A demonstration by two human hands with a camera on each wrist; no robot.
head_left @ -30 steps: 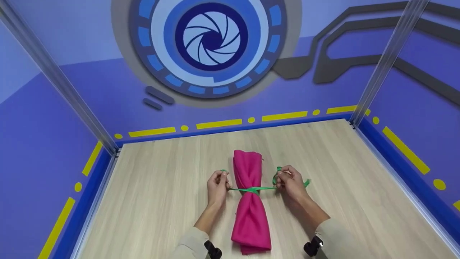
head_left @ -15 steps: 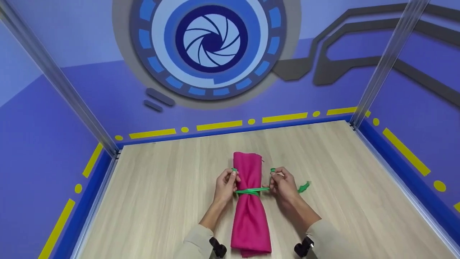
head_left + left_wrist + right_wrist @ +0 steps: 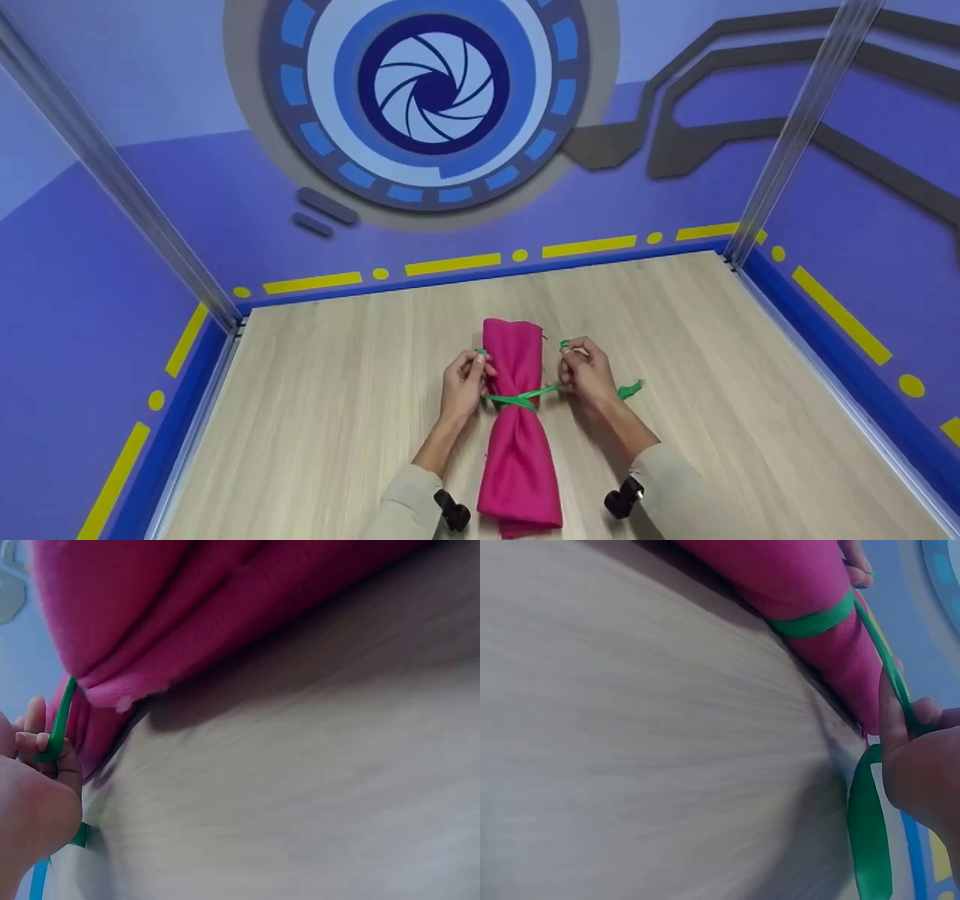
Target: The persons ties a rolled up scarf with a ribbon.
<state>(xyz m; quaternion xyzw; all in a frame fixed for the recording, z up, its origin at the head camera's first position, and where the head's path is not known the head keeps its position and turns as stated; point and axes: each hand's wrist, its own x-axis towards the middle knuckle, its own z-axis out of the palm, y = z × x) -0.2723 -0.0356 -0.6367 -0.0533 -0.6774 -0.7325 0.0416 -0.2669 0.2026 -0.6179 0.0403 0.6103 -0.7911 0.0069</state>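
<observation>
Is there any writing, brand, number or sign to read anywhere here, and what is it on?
None: no words, brands or numbers show in any view.
Back wall: only a blue aperture-like emblem and yellow dashes, no text.
Pink cloth roll and green ribbon: plain, unprinted.

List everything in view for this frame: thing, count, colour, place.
rolled pink fabric bundle: 1, magenta, lying lengthwise at the middle of the table, cinched at its waist.
thin green ribbon: 1, green, wrapped round the bundle's waist; one end runs to each hand, a loose tail lies right of the right hand.
light wooden table: 1, pale wood grain, under everything.
booth walls: purple-blue with yellow dashes and a round blue shutter emblem, behind and beside the table.
metal corner posts: 2, silver, at the table's back corners.
left hand: 1, left of the bundle, pinches a ribbon end.
right hand: 1, right of the bundle, pinches the other ribbon end.
</observation>
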